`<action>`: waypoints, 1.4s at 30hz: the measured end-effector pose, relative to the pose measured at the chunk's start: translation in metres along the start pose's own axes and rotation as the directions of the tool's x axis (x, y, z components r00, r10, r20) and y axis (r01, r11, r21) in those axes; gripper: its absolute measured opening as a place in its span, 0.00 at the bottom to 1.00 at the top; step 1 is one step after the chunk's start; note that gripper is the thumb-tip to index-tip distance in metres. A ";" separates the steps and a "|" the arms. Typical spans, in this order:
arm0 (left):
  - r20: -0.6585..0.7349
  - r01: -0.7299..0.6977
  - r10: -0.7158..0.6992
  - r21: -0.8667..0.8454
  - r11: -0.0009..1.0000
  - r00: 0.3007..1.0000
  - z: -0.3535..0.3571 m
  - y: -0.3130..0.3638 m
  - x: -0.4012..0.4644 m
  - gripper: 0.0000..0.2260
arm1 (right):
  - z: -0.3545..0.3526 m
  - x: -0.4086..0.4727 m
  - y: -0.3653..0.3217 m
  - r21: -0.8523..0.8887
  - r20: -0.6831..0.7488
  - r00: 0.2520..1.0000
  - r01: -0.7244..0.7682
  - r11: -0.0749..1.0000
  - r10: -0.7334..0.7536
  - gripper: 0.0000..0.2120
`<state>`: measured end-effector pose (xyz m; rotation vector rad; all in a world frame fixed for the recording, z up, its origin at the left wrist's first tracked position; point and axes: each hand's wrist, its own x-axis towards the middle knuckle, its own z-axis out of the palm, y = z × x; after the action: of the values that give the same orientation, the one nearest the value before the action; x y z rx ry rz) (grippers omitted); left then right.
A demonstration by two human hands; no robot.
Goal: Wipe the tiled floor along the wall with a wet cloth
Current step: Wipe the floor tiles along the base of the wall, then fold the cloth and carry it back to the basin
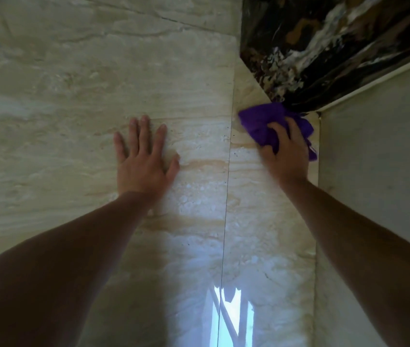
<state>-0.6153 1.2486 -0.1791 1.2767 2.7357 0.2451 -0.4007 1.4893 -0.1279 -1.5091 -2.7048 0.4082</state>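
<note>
The right hand has its fingers closed on the purple cloth, pressed in the far corner beside the wall. The unwiped floor strip runs nearward along that wall. The left hand lies open and flat, well left.

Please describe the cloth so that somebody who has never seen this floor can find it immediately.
Start from the pale wall on the right and follow its base forward to where the dark marbled surface begins. In that corner, on the beige tiled floor, the right hand presses a crumpled cloth. It is bright purple, the only vivid colour here; the left hand lies flat and empty.

Purple cloth; beige veined floor tiles; black-gold marbled slab
</note>
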 end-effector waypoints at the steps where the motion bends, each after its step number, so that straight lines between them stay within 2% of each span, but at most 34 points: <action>1: 0.003 -0.001 0.001 0.003 1.000 1.000 0.000 0.000 0.001 0.33 | -0.003 -0.003 0.013 -0.023 -0.005 0.999 -0.054 0.998 0.053 0.27; 3: 0.011 -0.005 0.004 0.007 1.000 1.000 0.001 -0.001 0.003 0.33 | -0.013 0.004 0.036 -0.132 0.033 0.995 -0.093 0.987 0.098 0.30; 5: 0.023 -0.011 0.011 -0.001 1.000 1.000 0.001 -0.001 0.002 0.33 | -0.024 0.017 0.049 -0.224 0.098 0.992 -0.053 0.973 0.077 0.29; 7: 0.035 -0.003 0.003 -0.009 1.000 0.999 0.001 -0.004 0.001 0.33 | -0.029 0.025 0.050 -0.258 0.142 0.989 -0.013 0.966 0.051 0.30; 9: 0.038 -0.002 0.002 -0.008 1.000 0.999 0.000 -0.004 0.001 0.33 | -0.029 0.013 0.045 -0.301 0.159 0.982 -0.050 0.952 0.102 0.30; 13: 0.090 0.008 -0.009 0.012 1.000 0.996 -0.003 -0.003 0.003 0.33 | -0.027 -0.044 0.044 -0.340 0.130 0.977 -0.117 0.933 0.170 0.29; 18: 0.284 -0.001 -0.001 0.007 1.000 0.959 -0.020 -0.001 0.015 0.36 | -0.024 -0.113 0.048 -0.373 0.090 0.953 -0.237 0.897 0.289 0.29; 20: 0.365 0.063 -0.045 -0.038 0.997 0.930 -0.036 0.003 0.017 0.35 | -0.019 -0.158 0.050 -0.430 0.116 0.939 -0.246 0.869 0.323 0.32; 21: 0.360 0.116 -0.083 -0.072 0.991 0.929 -0.044 0.007 0.013 0.34 | -0.019 -0.178 0.052 -0.448 0.134 0.933 -0.243 0.861 0.333 0.31; 23: 0.285 0.157 -0.125 -0.094 0.983 0.950 -0.063 0.023 -0.019 0.30 | -0.025 -0.209 0.057 -0.489 0.204 0.898 -0.252 0.835 0.390 0.27; 24: 0.272 0.122 -0.094 -0.088 0.989 0.958 -0.075 0.033 -0.043 0.29 | -0.033 -0.219 0.058 -0.517 0.284 0.855 -0.245 0.820 0.434 0.25; 26: 0.351 0.046 0.005 -0.137 0.989 0.936 -0.107 0.055 -0.104 0.26 | -0.061 -0.247 0.050 -0.498 0.435 0.749 -0.264 0.826 0.501 0.22; 28: 0.514 0.087 0.073 -0.280 0.956 0.854 -0.144 0.080 -0.154 0.22 | -0.104 -0.280 0.035 -0.452 0.484 0.721 -0.279 0.847 0.496 0.19; 31: 0.753 0.342 0.127 -0.434 0.833 0.646 -0.213 0.121 -0.215 0.17 | -0.176 -0.339 0.003 -0.343 0.503 0.739 -0.306 0.888 0.448 0.20; 32: 0.809 0.471 0.127 -0.453 0.756 0.575 -0.237 0.132 -0.232 0.16 | -0.202 -0.358 -0.012 -0.296 0.515 0.746 -0.307 0.905 0.422 0.21; 34: 0.905 0.751 0.084 -0.395 0.530 0.416 -0.295 0.156 -0.257 0.14 | -0.256 -0.391 -0.045 -0.193 0.525 0.767 -0.314 0.929 0.369 0.21; 36: 0.963 0.911 0.088 -0.271 0.312 0.257 -0.353 0.183 -0.272 0.10 | -0.311 -0.421 -0.075 -0.106 0.498 0.800 -0.328 0.939 0.336 0.21; 37: 0.972 0.936 0.097 -0.231 0.267 0.212 -0.376 0.195 -0.278 0.09 | -0.334 -0.435 -0.088 -0.067 0.479 0.813 -0.342 0.937 0.331 0.21; 40: 0.970 0.924 0.146 -0.231 0.305 0.194 -0.441 0.225 -0.296 0.09 | -0.400 -0.478 -0.117 0.111 0.338 0.858 -0.445 0.888 0.388 0.23; 42: 0.958 0.898 0.240 -0.237 0.369 0.155 -0.475 0.236 -0.299 0.11 | -0.437 -0.500 -0.131 0.237 0.223 0.853 -0.516 0.823 0.471 0.24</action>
<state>-0.3279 1.1217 0.3419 0.0254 1.2345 0.4800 -0.1815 1.0995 0.3806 -2.1441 -2.1675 0.9250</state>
